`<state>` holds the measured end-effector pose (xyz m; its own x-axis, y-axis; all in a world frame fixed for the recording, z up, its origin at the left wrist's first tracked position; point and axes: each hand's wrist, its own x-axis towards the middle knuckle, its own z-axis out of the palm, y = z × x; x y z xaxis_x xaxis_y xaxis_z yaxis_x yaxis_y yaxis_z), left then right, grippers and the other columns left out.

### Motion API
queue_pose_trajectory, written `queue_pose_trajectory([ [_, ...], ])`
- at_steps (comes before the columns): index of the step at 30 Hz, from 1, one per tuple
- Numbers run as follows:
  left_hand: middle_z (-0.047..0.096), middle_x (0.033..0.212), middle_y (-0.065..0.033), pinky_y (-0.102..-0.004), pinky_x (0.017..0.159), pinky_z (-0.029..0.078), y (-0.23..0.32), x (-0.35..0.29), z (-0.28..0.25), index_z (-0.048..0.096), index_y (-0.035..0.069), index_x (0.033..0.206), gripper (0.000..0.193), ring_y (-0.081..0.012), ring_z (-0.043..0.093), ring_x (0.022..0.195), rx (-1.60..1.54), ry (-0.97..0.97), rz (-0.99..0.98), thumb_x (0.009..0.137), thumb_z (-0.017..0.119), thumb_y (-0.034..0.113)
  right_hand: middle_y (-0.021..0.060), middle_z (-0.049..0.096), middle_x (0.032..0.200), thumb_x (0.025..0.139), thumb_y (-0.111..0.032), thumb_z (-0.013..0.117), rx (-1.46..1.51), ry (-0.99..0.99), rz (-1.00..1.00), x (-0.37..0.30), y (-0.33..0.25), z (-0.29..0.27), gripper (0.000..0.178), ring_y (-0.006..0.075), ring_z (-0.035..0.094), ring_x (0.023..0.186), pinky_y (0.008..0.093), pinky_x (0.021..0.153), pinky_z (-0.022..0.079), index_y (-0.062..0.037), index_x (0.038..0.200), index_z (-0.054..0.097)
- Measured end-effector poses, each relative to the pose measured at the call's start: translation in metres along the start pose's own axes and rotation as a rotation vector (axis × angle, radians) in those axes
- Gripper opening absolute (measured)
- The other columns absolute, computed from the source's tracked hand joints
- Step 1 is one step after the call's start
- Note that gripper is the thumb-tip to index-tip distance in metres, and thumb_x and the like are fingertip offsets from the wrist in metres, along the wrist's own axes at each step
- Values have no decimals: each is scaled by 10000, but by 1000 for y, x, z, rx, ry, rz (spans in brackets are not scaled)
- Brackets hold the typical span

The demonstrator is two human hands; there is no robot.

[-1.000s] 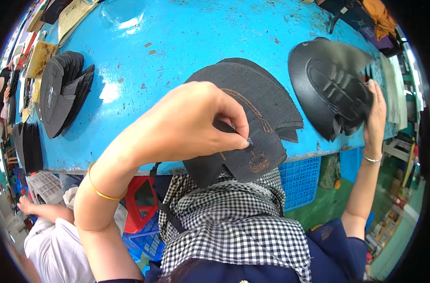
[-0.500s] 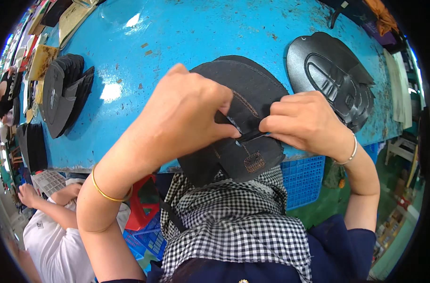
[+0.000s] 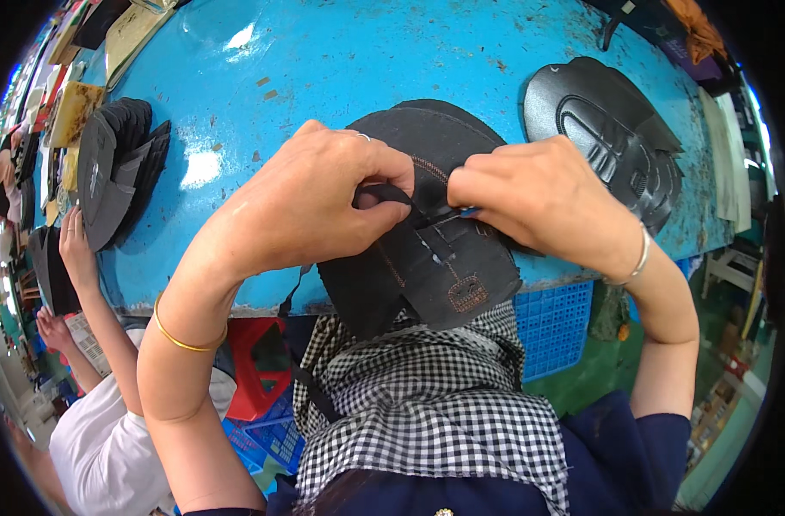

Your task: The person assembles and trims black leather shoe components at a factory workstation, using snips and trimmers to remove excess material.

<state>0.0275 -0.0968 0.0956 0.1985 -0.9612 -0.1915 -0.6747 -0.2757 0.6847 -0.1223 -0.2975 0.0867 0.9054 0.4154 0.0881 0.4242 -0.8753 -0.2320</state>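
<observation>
A black shoe upper [image 3: 461,271] lies underside up at the near table edge, partly over my lap, with brown stitch lines and a stitched patch showing. My left hand [image 3: 315,193] is closed over its middle, pinching a folded black edge or strip between thumb and fingers. Just to the right, my right hand [image 3: 538,189] is closed too, its fingertips pressed at the same seam. A small blue bit shows under those fingertips; I cannot make out what it is. Both hands hide part of the upper's centre.
Several glossy black uppers [image 3: 590,129] are stacked on the blue table [image 3: 366,52] at right. Another dark stack [image 3: 121,172] stands at left, where a co-worker's hand [image 3: 76,249] reaches the table edge. A blue crate [image 3: 556,331] and a red stool [image 3: 255,357] are below the table.
My left hand has turned and drawn slightly back with a black edge pinched in it. My right hand has shifted left and inward. The co-worker's hand has risen to the left stack.
</observation>
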Motion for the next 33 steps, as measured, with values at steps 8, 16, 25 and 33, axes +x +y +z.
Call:
queue_pose_trajectory([
  [8,635,811,-141,-388,693,461,-7,-7,6,662,28,911,120,-325,577,757,45,95,171,826,712,96,101,636,723,918,-358,661,248,75,48,12,3,7,283,315,648,687,399,597,488,-83,915,593],
  [16,493,688,83,-185,514,288,-6,-25,-6,657,33,1001,143,0,400,572,-765,266,-247,937,659,161,57,689,925,800,-258,757,104,144,2,-1,-25,-5,290,199,638,632,303,517,487,-79,968,603],
  [25,557,721,32,-164,523,262,21,-41,-40,686,-12,1114,261,-6,436,605,-460,575,-9,991,609,205,230,723,1035,860,-155,616,-408,125,34,-1,-82,35,134,78,494,459,249,403,404,-27,898,627],
  [33,604,707,-14,-196,564,435,40,-39,-20,636,-23,960,55,-61,576,618,-589,422,-20,928,649,19,121,581,1345,1041,-173,451,510,793,659,-91,9,0,385,218,544,1255,362,1075,421,-3,1373,543],
])
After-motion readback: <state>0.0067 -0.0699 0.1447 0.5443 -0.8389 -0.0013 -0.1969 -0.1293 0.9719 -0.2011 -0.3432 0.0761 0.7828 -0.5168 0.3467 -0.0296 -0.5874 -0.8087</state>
